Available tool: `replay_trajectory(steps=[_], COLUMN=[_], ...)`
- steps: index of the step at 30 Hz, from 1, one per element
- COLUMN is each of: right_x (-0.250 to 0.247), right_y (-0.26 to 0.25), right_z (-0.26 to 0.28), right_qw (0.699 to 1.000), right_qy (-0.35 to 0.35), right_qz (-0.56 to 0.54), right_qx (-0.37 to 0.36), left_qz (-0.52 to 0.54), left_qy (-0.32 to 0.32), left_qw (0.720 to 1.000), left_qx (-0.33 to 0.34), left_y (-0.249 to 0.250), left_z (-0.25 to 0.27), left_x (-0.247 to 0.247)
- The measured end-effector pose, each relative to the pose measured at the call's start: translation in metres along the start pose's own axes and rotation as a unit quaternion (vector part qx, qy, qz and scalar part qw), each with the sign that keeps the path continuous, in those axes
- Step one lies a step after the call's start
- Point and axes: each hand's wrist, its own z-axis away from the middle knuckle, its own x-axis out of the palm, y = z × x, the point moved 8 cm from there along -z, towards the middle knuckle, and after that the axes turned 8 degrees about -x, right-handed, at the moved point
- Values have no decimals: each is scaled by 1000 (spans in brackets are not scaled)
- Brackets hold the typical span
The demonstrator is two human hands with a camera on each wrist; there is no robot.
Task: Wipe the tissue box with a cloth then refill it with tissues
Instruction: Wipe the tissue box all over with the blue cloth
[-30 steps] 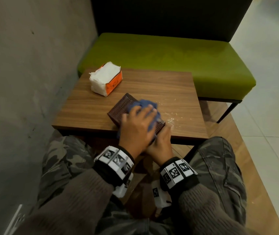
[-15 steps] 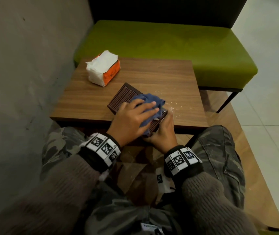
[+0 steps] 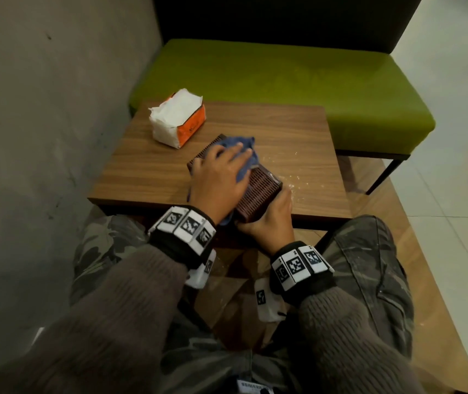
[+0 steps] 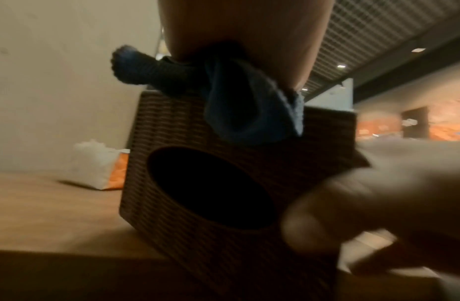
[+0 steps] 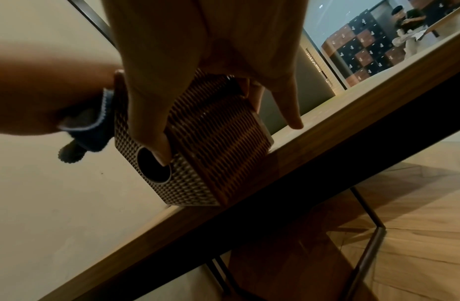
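Observation:
A dark brown woven tissue box point(image 3: 261, 191) lies on its side at the near edge of the wooden table point(image 3: 147, 172). Its oval opening point(image 4: 211, 189) faces me and looks dark inside. My left hand point(image 3: 221, 172) presses a blue cloth point(image 3: 244, 155) flat on the box's upper side, fingers straight. Cloth point(image 4: 239, 114) bunches under the palm and hangs over the box. My right hand point(image 3: 272, 214) grips the box's near end, its thumb point(image 5: 151, 130) at the rim of the opening. A white and orange tissue pack point(image 3: 177, 118) lies at the table's far left.
A green bench seat point(image 3: 284, 86) runs behind the table, and a grey wall point(image 3: 42, 109) stands close on the left. White crumbs point(image 3: 298, 177) speckle the table right of the box. My knees sit under the table's near edge.
My left hand has slid the blue cloth along the box toward its far end. The right hand has kept its hold on the near end.

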Motion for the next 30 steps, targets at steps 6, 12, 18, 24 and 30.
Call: replay_trajectory(steps=[6,12,18,24,30], right_x=[2,2,-2,8,10], right_y=[-6,-7,-8,7,21], right_z=[1,2,4,-6,1], right_qw=[1000,1000,1000,998,997], right_qy=[-4,-12,3,8,3], right_qz=[1,14,25,-4,29], right_qx=[7,10,16,59,71], left_qz=[0,159,37,92,70], left_qy=[-23,-32,92,71,68], left_qw=[981,948,989,988,974], left_qx=[-190,-272,-106,100,203], left_y=[-46,-82,-42,36,40], left_z=[-29,-40,-17,29,50], left_x=[-1,4,-11,-3,2])
